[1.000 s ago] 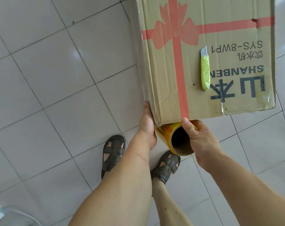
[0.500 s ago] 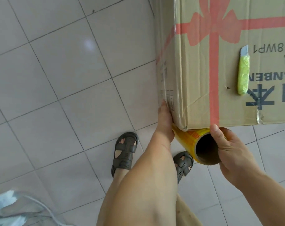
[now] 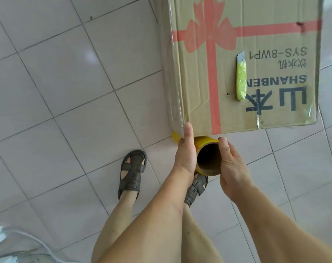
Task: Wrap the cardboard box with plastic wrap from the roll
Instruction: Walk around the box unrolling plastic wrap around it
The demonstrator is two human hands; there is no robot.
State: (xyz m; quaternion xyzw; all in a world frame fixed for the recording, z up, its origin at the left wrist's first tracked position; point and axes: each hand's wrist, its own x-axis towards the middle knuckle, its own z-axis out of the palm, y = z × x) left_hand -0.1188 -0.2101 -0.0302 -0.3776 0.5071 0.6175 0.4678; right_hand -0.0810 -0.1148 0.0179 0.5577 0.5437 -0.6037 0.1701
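Both hands, left [image 3: 186, 154] and right [image 3: 230, 168], clasp the roll [image 3: 207, 159] at the box's [image 3: 256, 63] 6 o'clock edge; the person should keep film taut rounding the corner.

We see a floor [image 3: 66, 92] of large pale glossy tiles filling the left and lower parts of the frame, its dark grout lines [image 3: 112, 88] running diagonally. Soft patches of light [image 3: 92, 56] reflect off the tiles in the upper left. In the lower left corner lies crumpled clear plastic [image 3: 11, 245], blurred at the edge.
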